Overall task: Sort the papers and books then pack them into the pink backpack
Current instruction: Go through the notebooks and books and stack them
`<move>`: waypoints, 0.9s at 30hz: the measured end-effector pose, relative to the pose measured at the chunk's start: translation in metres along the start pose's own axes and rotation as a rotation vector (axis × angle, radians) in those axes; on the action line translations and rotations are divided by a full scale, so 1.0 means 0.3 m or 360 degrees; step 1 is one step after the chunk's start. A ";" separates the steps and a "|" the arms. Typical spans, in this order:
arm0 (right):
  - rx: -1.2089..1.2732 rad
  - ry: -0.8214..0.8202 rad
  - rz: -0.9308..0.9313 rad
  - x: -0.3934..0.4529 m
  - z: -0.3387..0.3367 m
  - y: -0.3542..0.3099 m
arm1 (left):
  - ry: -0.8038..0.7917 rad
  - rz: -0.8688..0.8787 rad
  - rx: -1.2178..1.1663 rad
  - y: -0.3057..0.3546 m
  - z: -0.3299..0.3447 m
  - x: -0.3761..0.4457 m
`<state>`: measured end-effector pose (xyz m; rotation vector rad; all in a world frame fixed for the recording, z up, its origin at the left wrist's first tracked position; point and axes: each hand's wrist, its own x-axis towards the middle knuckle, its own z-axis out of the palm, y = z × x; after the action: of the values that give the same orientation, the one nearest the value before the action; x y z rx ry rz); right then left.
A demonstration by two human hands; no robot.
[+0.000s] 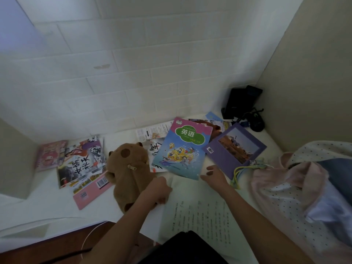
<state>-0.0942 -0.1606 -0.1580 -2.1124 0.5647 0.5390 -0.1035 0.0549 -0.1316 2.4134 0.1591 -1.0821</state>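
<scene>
On the white desk [47,199], the left hand [159,190] pinches the edge of a printed sheet [200,212], likely to gather it. The right hand [214,175] reaches with loose, spread fingers toward the textbook [181,149] marked "英语". At the right lies the pink backpack [285,187], near the purple book [234,149].

Pink backpack [282,185] slumps at right; blue English textbook [181,149] and purple book [234,149] lie overlapping; printed sheet [200,212] lies nearest.
</scene>
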 end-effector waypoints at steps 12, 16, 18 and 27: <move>0.0624 -0.0176 0.0340 0.028 -0.014 -0.048 | -0.0020 -0.0303 -0.0725 0.016 -0.011 0.102; 0.0951 -0.0264 0.0433 0.051 -0.039 -0.051 | 0.0405 -0.0173 -0.0905 0.062 -0.073 0.146; 0.1045 -0.0351 0.0459 0.062 -0.039 -0.060 | 0.0438 -0.0170 -0.0867 0.074 -0.088 0.163; 0.1096 -0.0425 0.0490 0.106 -0.017 -0.137 | 0.0289 -0.0179 -0.0734 0.068 -0.095 0.195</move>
<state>-0.0442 -0.1495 -0.1471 -1.2891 0.7909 0.6689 -0.0386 0.0453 -0.1504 2.0947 0.5487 -0.7661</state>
